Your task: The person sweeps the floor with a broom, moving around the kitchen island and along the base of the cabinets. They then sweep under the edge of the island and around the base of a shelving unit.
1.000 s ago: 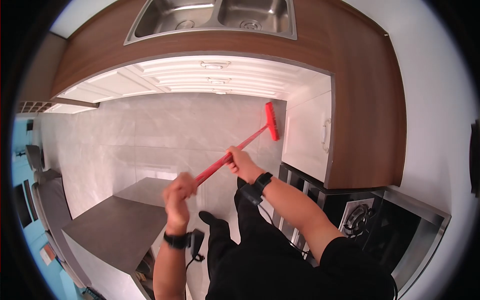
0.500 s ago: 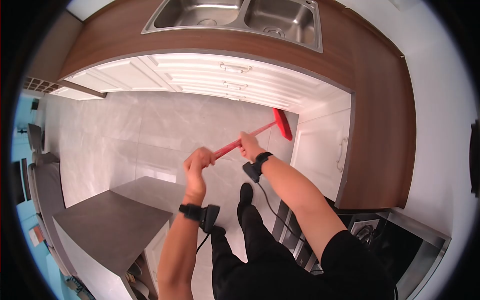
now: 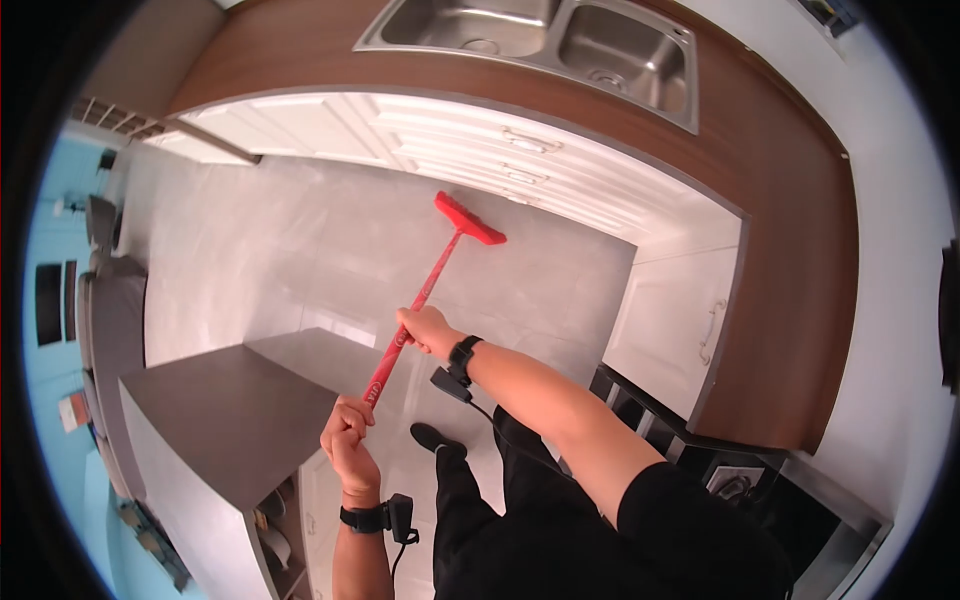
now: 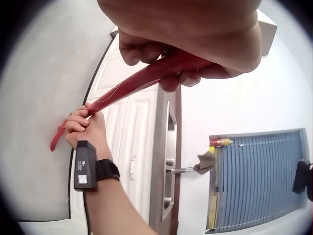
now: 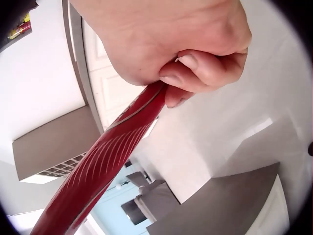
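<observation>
A red broom (image 3: 470,219) lies with its head on the grey tiled floor in the head view, close to the white drawer fronts. Its red handle slants down toward the person. My left hand (image 3: 348,437) grips the handle near its upper end, fingers curled round it. Further down the shaft, my right hand (image 3: 428,330) holds it in a closed grasp. The left wrist view shows the handle (image 4: 134,83) running from the left hand to the right hand (image 4: 88,128). In the right wrist view, curled fingers (image 5: 205,68) wrap the patterned red handle (image 5: 110,156).
White cabinets (image 3: 480,150) under a brown countertop (image 3: 790,250) with a double sink (image 3: 620,60) line the far and right sides. A grey-topped cabinet (image 3: 220,420) stands at left, near the left hand. A stove (image 3: 735,483) sits at lower right.
The broom head has swung left from the right corner along the drawer fronts. Both hands have kept their hold; the right hand has moved left and the left hand lower.
</observation>
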### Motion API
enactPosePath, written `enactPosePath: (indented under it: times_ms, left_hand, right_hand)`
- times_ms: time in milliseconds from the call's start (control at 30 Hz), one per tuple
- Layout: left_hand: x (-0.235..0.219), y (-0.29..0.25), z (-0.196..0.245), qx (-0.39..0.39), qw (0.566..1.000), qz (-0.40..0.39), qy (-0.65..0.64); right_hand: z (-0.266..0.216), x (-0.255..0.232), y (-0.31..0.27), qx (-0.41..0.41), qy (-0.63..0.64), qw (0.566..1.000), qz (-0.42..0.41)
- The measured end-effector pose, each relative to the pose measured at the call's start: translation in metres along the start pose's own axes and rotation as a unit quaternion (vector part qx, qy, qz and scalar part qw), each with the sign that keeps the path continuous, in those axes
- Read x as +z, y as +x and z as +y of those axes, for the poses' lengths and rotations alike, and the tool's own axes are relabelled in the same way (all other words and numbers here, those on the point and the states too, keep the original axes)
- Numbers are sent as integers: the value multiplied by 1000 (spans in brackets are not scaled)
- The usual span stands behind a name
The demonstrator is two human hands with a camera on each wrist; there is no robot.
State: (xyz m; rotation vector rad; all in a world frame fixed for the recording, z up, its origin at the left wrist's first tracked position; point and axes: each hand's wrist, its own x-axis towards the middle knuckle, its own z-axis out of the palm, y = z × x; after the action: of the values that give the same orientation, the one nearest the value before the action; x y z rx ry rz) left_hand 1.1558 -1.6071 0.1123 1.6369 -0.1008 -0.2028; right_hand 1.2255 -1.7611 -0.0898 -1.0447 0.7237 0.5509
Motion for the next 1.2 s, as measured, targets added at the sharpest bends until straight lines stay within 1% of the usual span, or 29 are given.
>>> enactPosePath:
  times_ms: [67, 133, 167, 233, 267, 333, 400, 433, 500, 533, 567, 633, 667, 700, 733, 767, 833, 867, 933, 967, 1000, 1067, 1133, 1200]
  left_hand:
    - [-12, -8, 19, 2, 1000, 17, -1]
    - [-24, -18, 31, 0, 999, -30, -11]
    - [-27, -21, 31, -1, 1000, -21, -14]
    - [-29, -25, 29, 0, 995, -66, -73]
    - [-27, -26, 19, -1, 993, -73, -95]
    - [-15, -25, 2, -36, 987, -81, -134]
    - [1, -25, -23, -74, 983, -90, -145]
    - [7, -24, -32, -74, 982, -89, -149]
    - [14, -23, -44, -101, 974, -132, -153]
    - [9, -26, -47, -103, 974, -132, -153]
    - [1, -27, -48, -94, 976, -113, -159]
    - [-22, -29, -47, -61, 984, -78, -151]
    - [-33, -30, -42, -64, 983, -81, -151]
    - [-43, -30, -35, -50, 989, -72, -120]
    - [-53, -28, -29, -34, 994, -61, -89]
    - [-65, -25, -23, -32, 994, -60, -90]
    - [-91, -25, -11, 13, 998, -18, -62]
    - [-103, -25, -4, 8, 999, 5, -45]
    - [-127, -27, 12, -12, 998, 49, -48]
    - [-135, -32, 20, -13, 997, 55, -46]
    - [-143, -37, 30, -3, 998, 46, -41]
    - [-152, -48, 48, 5, 998, 43, -43]
    - [-154, -65, 63, 13, 998, 11, -55]
    - [-153, -75, 60, 10, 998, 10, -56]
  right_hand:
    - [5, 11, -23, -12, -4, 1000, -10]
    - [11, 12, -46, 15, 49, 998, 24]
    - [17, 7, -56, 28, 63, 997, 34]
    - [27, -8, -75, 53, 70, 994, 69]
    - [30, -18, -83, 66, 64, 991, 94]
    - [45, -44, -86, 79, 54, 987, 126]
    - [61, -77, -83, 93, 47, 987, 122]
    - [66, -85, -82, 108, 47, 986, 117]
    - [75, -89, -76, 121, 47, 985, 113]
    - [81, -88, -74, 135, 50, 984, 104]
    - [87, -82, -68, 137, 51, 984, 104]
    - [94, -49, -52, 94, 62, 990, 80]
    - [96, -31, -44, 94, 67, 991, 72]
    - [95, -11, -33, 91, 70, 991, 62]
    - [93, 9, -23, 99, 69, 992, 35]
    - [91, 28, -15, 107, 66, 992, 7]
    - [77, 67, -13, 102, 51, 993, -23]
    - [71, 84, -16, 104, 46, 993, -29]
    - [59, 116, -23, 78, 34, 996, -6]
    - [56, 125, -31, 74, 30, 997, -7]
    - [53, 132, -43, 77, 26, 997, -9]
    - [50, 138, -66, 78, 55, 995, -17]
    - [54, 134, -91, 88, 52, 995, -3]
    - [65, 119, -110, 99, 53, 993, 19]
